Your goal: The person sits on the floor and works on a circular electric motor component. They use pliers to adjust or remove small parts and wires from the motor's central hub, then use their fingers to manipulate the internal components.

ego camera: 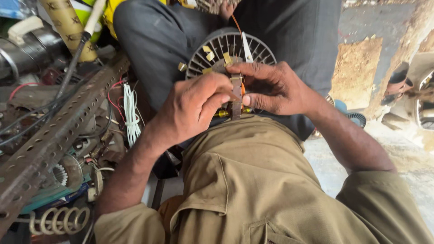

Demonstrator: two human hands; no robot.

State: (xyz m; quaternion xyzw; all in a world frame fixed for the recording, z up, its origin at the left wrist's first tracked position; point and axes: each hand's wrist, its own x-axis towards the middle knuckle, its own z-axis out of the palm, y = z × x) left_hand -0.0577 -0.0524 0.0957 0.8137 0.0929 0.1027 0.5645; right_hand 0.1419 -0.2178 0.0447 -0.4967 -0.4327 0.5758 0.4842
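A round slotted metal motor core [226,47] rests on my knee, with small yellowish paper strips sticking out of its slots and a white strip standing at its top. My left hand [194,106] pinches a narrow brown strip [235,97] against the core's near edge. My right hand [273,88] curls over the same edge, fingers pressed on the brown strip and on thin orange copper wire. Both hands touch the core. My khaki trouser leg [253,180] fills the lower frame.
Another person in dark trousers [181,31] sits close behind the core. A perforated metal angle bar [58,135], white cable ties [131,113], wires, a spring and scrap parts lie at the left. Concrete floor and rusty parts are at the right.
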